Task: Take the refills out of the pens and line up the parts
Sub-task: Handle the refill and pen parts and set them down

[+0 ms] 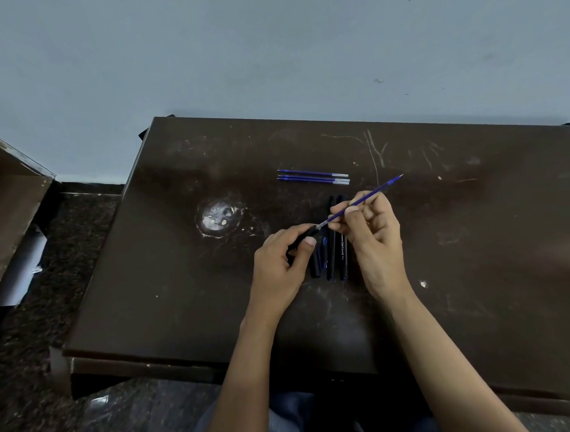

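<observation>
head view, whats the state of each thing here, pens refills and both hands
left hand: grips a black pen barrel
right hand: pinches a blue refill, tilted, its end at the barrel's mouth
loose refills: lying side by side on the table
black pens: lying side by side under the hands

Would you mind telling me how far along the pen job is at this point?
Done: several blue refills lie side by side at the back of the table. In hand: the right hand pinches another refill, its end just at the black barrel the left hand holds. Left: setting it down; whether the black pens between the hands hold refills is unclear.
</observation>
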A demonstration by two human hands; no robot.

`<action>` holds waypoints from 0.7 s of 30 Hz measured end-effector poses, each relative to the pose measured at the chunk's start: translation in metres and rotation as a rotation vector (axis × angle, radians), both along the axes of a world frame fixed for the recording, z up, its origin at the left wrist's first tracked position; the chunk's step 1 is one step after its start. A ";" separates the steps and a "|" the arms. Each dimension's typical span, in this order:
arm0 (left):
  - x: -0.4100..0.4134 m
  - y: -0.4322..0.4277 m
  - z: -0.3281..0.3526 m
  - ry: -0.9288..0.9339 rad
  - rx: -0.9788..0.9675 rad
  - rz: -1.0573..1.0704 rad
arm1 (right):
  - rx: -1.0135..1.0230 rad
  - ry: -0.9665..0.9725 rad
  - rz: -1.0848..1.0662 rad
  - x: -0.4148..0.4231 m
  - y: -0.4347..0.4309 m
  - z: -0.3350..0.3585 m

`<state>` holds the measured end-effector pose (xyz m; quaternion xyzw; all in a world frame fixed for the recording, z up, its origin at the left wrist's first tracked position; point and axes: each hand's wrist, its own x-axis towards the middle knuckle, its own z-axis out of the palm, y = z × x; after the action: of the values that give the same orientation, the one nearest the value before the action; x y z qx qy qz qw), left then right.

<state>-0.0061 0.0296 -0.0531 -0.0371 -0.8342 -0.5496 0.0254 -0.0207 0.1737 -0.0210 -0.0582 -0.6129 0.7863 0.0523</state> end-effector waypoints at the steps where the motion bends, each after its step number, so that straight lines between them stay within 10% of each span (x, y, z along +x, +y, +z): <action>1: 0.000 0.000 0.000 -0.002 -0.001 0.001 | 0.016 0.002 0.008 0.000 -0.001 0.000; 21: -0.003 -0.007 0.007 0.010 0.102 0.149 | 1.244 -0.038 0.134 0.002 -0.007 -0.025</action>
<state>-0.0090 0.0230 -0.0458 0.0236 -0.8054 -0.5879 0.0724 -0.0182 0.1672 -0.0459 0.0078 -0.9590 0.2827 0.0162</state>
